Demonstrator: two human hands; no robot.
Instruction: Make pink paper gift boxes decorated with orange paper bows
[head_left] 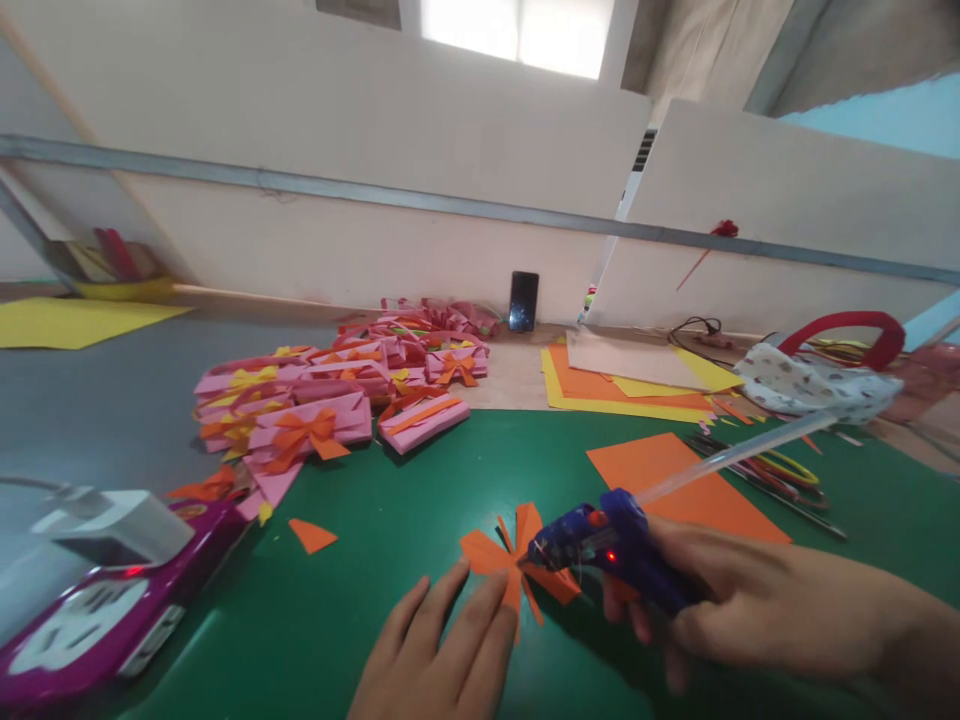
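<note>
My right hand (720, 590) grips a blue hot glue gun (630, 550) with a small red light glowing on its side. A long clear glue stick (735, 455) sticks out of its back end. The nozzle is at the centre of an orange paper bow (487, 550) with several pointed strips, lying on the green mat (315, 620). My left hand (446, 645) lies flat, fingers spread, with fingertips on the bow's near left edge.
Pink paper bags with bows (315, 425) are heaped at back left. A purple power strip (127, 600) with a white plug stands at left. Orange paper (675, 480), scissors (795, 490) and a patterned pouch (810, 380) lie right. A phone (523, 301) leans against the wall.
</note>
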